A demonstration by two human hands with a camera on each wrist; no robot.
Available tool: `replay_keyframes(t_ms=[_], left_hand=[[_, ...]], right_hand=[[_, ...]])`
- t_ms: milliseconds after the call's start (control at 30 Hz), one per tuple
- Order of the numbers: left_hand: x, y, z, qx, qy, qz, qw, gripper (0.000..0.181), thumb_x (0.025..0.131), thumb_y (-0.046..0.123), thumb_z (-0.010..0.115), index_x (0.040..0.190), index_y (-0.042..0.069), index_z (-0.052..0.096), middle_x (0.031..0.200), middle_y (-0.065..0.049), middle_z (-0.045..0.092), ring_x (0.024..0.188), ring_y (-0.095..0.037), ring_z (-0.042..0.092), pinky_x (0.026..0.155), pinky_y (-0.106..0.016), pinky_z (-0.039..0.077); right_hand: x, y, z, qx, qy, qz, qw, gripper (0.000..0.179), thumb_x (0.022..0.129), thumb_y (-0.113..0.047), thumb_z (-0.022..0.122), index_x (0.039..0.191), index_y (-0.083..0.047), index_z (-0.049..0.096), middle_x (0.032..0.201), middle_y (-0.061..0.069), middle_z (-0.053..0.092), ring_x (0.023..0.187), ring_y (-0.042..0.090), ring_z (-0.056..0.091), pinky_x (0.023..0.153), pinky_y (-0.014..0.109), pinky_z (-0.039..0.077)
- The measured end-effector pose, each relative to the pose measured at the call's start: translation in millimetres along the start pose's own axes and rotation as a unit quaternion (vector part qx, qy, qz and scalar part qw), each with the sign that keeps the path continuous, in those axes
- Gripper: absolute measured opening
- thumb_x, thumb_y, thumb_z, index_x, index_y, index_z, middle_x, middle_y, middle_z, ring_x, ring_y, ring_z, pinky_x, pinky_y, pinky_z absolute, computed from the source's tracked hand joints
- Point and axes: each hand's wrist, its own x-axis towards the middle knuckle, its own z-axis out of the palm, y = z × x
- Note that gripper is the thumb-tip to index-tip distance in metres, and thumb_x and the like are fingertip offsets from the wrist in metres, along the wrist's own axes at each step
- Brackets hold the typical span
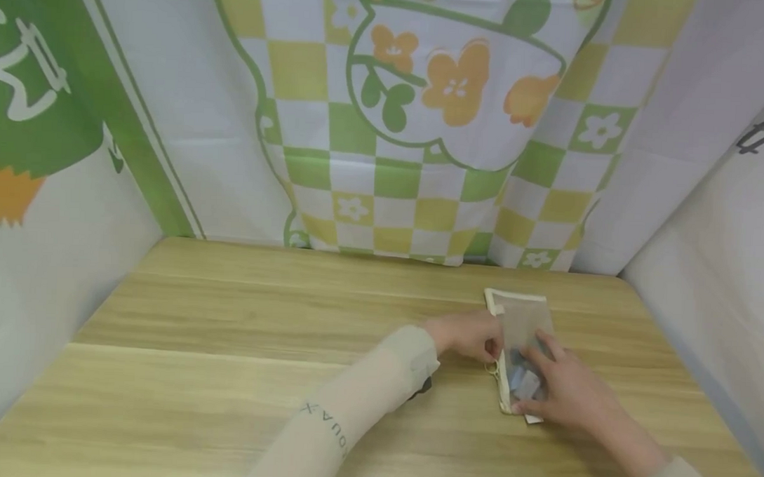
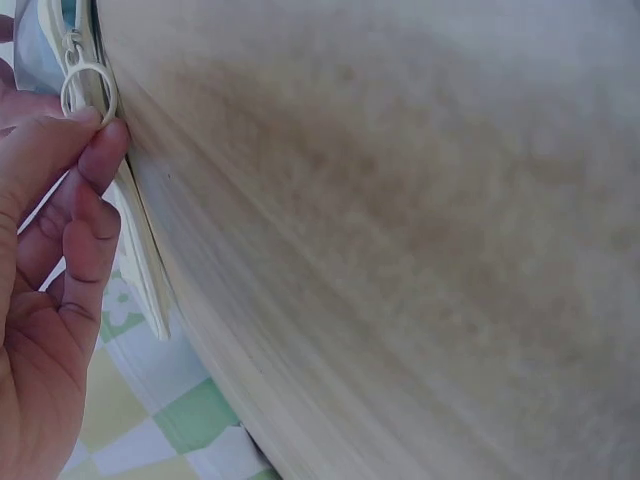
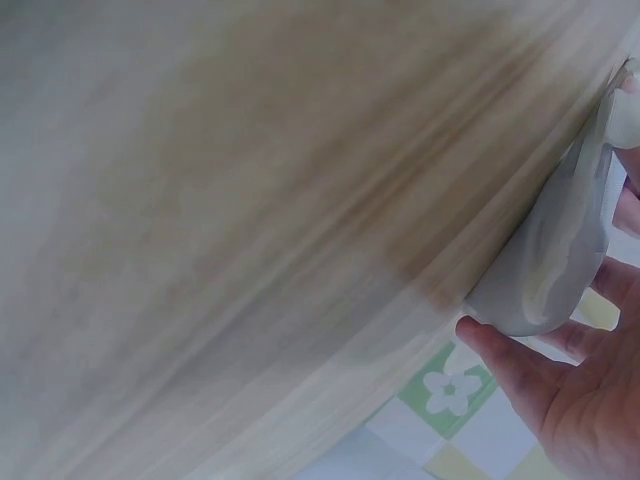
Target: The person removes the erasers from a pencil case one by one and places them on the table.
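Left hand (image 1: 471,335) pinches ring pull (image 2: 88,67); right hand (image 1: 571,389), fingers spread, rests on zip pouch (image 1: 526,316). Light pressure might let it slip.

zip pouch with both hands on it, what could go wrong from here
The ring pull could slip free, since the left hand seems to pinch it only at the fingertips. The pouch might slide or buckle on the table if the right hand lets up. The pale contents lie close to the zipper edge and might snag.
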Motion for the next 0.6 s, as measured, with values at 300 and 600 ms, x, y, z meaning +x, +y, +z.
replay_keyframes(t_ms=[300,600], left_hand=[[-0.1,-7.9,0.2,0.01,0.023,0.01,0.9996,0.009,0.092,0.013,0.07,0.093,0.012,0.079,0.096,0.004,0.076,0.09,-0.003,0.067,0.079,-0.008,0.047],[3.5,-23.8,-2.7,0.003,0.077,-0.028,0.9966,0.009,0.09,0.012,0.071,0.088,0.013,0.079,0.092,0.005,0.076,0.085,-0.003,0.065,0.078,-0.01,0.047]], right_hand=[[-1.7,3.4,3.3,0.003,0.011,-0.005,0.9999,0.091,0.063,-0.063,0.083,0.131,-0.007,0.06,0.145,0.033,0.042,0.112,0.055,0.057,0.085,0.062,0.052],[-0.7,3.6,4.1,-0.002,0.013,-0.006,0.9999,0.092,0.063,-0.065,0.081,0.131,-0.007,0.06,0.146,0.032,0.041,0.113,0.055,0.056,0.086,0.063,0.052]])
